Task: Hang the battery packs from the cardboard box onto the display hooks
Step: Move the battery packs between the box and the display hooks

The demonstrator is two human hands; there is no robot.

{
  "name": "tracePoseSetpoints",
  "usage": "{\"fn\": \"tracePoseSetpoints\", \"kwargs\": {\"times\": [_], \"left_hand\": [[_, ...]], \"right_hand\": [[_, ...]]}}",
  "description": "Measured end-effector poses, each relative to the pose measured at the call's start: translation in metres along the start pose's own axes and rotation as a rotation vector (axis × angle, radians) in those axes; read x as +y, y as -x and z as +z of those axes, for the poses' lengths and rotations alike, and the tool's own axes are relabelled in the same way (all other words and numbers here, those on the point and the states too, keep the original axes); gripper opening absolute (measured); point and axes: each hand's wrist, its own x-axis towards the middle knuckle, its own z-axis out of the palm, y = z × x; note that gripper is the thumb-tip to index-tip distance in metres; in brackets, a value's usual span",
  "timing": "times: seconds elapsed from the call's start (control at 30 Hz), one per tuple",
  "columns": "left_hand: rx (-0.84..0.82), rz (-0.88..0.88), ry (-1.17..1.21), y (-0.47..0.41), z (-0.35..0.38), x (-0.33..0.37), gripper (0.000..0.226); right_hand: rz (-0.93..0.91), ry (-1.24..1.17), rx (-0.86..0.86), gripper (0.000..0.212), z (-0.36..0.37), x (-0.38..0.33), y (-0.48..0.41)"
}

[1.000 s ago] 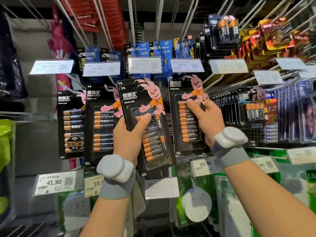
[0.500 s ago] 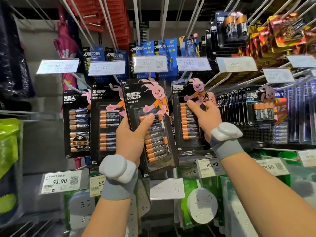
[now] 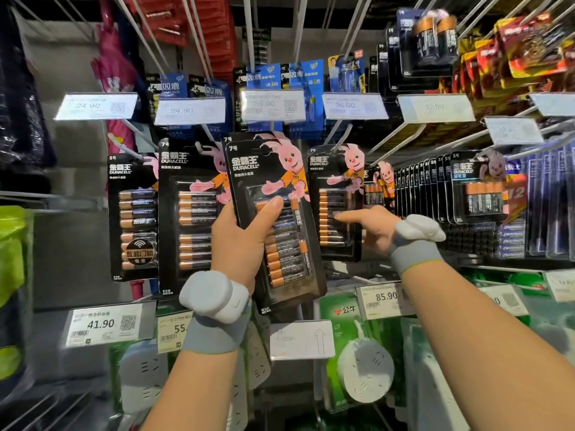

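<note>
Downward is where the right hand [image 3: 368, 227] has gone since half a second ago: it was up against the top rows of batteries on the hanging Duracell pack [image 3: 336, 206], and now sits lower, fingers [image 3: 343, 216] stretched out straight and pointing left, their tips touching the clear blister of that pack. It grips nothing. The left hand [image 3: 245, 241] has hardly shifted. It is clamped round the lower left of a loose Duracell battery pack [image 3: 273, 181], thumb across the front over the batteries and the rest of the fingers hidden behind the card. That pack is held up in front of the display, tilted with its top leaning left, between the hanging pack on the right and another hung 7号 pack [image 3: 189, 213] on the left. A doubled top edge suggests a second card may sit behind it, though I cannot be sure.

The step in hand looks like the hanging itself: one pack is raised to the row, not yet on a hook, while the free hand steadies or squares the stock already hung. The cardboard box is out of view.

Next, the pack's top needs straightening so its hang hole meets the tip of a display hook [image 3: 342, 136], then sliding back along the wire. Which hook is meant I cannot tell; the hole itself is hard to make out.
</note>
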Motion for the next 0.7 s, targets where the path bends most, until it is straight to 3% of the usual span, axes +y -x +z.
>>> {"fn": "tracePoseSetpoints", "kwargs": {"times": [0.1,0.2,0.33,0.47,0.7], "left_hand": [[-0.026,0.036,-0.008,-0.002,0.007,0.002,0.022],[-0.037,0.046,-0.003,-0.004,0.012,0.004,0.021],[-0.040,0.047,-0.036,-0.007,0.014,0.000,0.019],[-0.039,0.039,-0.041,-0.009,0.012,-0.003,0.022],[-0.034,0.021,-0.065,-0.010,0.011,-0.007,0.016]], "right_hand": [[0.038,0.003,0.008,0.031,-0.004,-0.006,0.005],[0.076,-0.029,0.017,0.002,-0.004,-0.009,0.004],[0.087,0.014,0.069,0.012,0.006,-0.009,-0.013],[0.118,0.109,0.044,0.052,0.014,-0.005,-0.040],[0.046,0.340,0.069,0.048,0.028,0.004,-0.063]]}}
